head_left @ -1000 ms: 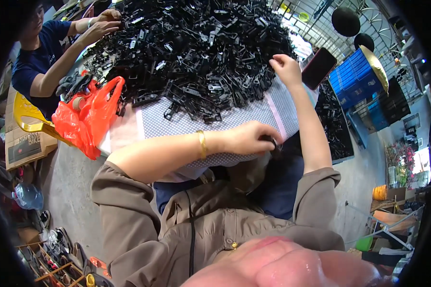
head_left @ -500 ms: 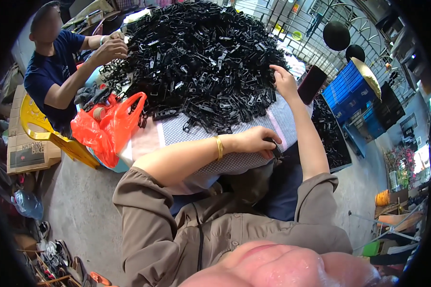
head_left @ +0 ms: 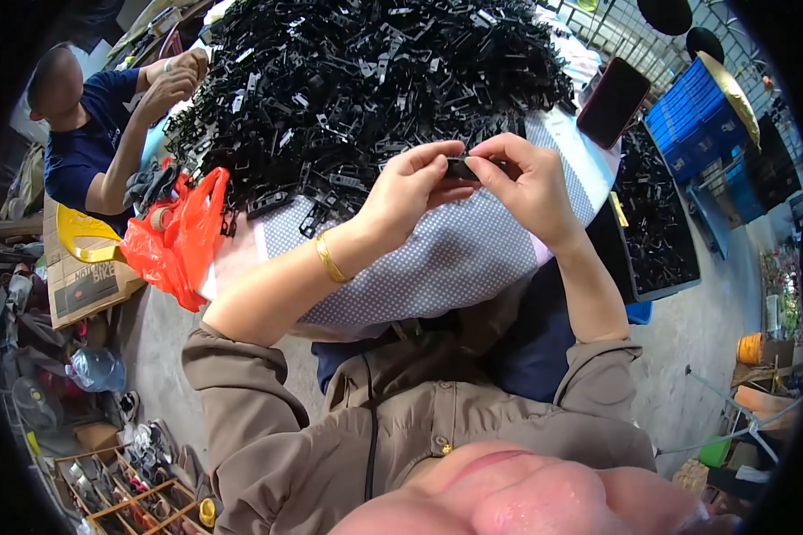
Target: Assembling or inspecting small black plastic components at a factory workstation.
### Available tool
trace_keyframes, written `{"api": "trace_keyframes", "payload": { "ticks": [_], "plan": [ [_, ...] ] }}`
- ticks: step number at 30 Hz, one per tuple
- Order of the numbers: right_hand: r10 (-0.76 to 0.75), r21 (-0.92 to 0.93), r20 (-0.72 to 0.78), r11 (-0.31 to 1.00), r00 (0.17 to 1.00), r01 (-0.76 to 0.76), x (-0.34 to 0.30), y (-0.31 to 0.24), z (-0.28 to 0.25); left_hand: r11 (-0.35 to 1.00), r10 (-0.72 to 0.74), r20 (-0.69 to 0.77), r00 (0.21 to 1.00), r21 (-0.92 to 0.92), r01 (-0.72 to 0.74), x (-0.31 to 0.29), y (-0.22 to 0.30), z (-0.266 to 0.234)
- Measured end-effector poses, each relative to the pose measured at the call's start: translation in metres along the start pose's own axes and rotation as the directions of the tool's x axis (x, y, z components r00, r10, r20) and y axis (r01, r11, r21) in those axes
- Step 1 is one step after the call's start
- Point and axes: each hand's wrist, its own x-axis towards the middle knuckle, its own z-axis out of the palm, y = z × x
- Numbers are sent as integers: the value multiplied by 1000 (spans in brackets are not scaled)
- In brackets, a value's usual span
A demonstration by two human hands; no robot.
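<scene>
A large heap of small black plastic pieces (head_left: 375,80), many long with slots or holes, covers the far part of a table. In front of the heap, over a dotted cloth (head_left: 419,267), my hands meet. My left hand (head_left: 410,187), below a gold bangle, pinches one end of a small black plastic piece (head_left: 458,168). My right hand (head_left: 535,183) has thumb and forefinger closed on the other end. Fingers cover much of the piece, so its exact kind does not show.
A red plastic bag (head_left: 183,241) hangs at the table's left edge, near a seated co-worker (head_left: 98,134). On the right lie a dark phone (head_left: 614,102) and a black tray (head_left: 665,290) of similar pieces. Blue crates (head_left: 700,107) stand beyond.
My right hand has come back from the heap's right side, and my left hand has risen from the table's near edge. They now meet on one black piece. The view has shifted.
</scene>
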Motion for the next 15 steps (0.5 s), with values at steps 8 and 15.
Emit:
{"api": "trace_keyframes", "payload": {
  "ticks": [8,15],
  "plan": [
    [-28,-171,26,985,999,32,2,11,-2,998,30,-74,997,56,-26,1,-4,5],
    [-173,-267,-21,950,985,161,-1,10,14,942,175,-80,981,302,-143,-2,-10,2]
  ]
}}
